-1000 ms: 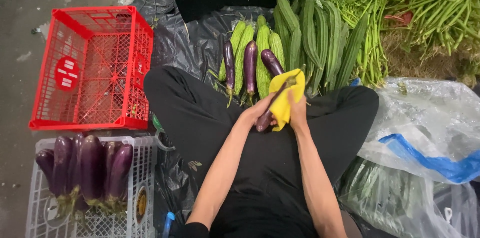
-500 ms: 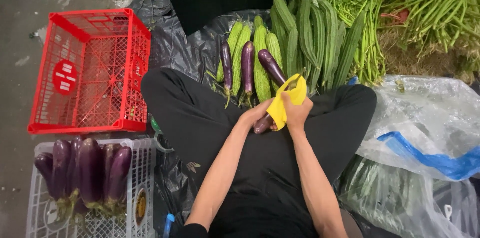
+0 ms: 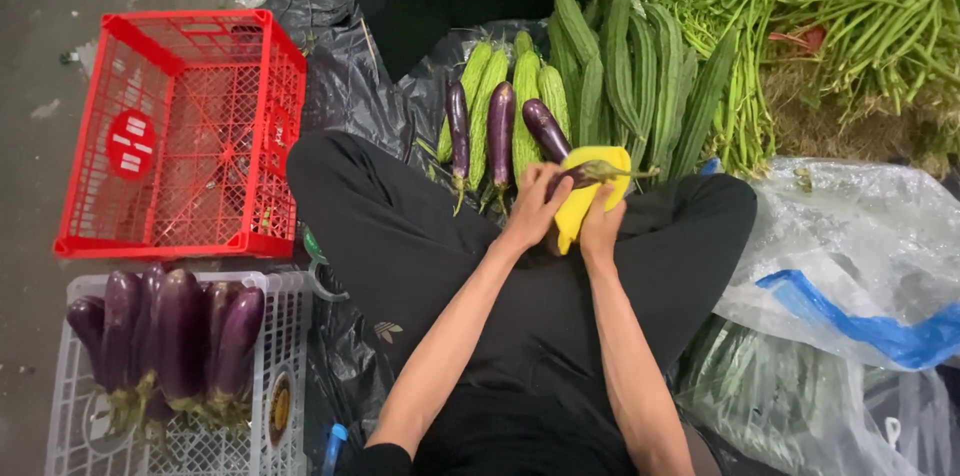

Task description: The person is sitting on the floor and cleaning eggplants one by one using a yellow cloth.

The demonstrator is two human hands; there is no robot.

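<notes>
Item in hand: one slim purple eggplant [image 3: 585, 174], held at lap level above the crossed legs, its stem end pointing right. It is wrapped in a yellow cloth [image 3: 592, 198], apparently so that the skin can be wiped.

Left hand [image 3: 535, 208]: fingers are closed over the near end of the eggplant, which is thereby steadied. Right hand [image 3: 600, 226]: closed on the yellow cloth from below, so that the cloth is pressed against the eggplant.

Just beyond the hands: three more purple eggplants [image 3: 500, 131] are laid on pale green bitter gourds [image 3: 525, 101], and darker ridged gourds [image 3: 640, 66] are stacked alongside, all on black plastic sheeting [image 3: 345, 86], which keeps the produce off the ground. Long beans [image 3: 860, 16] are heaped at upper right.

To the left: a red plastic crate [image 3: 180, 131], open-lattice, is set on the pavement; a round red label with white marks is fixed to its inner wall. Below it, a white lattice crate [image 3: 285, 376] holds fatter dark purple eggplants [image 3: 165, 336], laid side by side with stems toward the camera.

To the right: clear plastic bags [image 3: 850, 236] with a blue band are bunched over more greens.
</notes>
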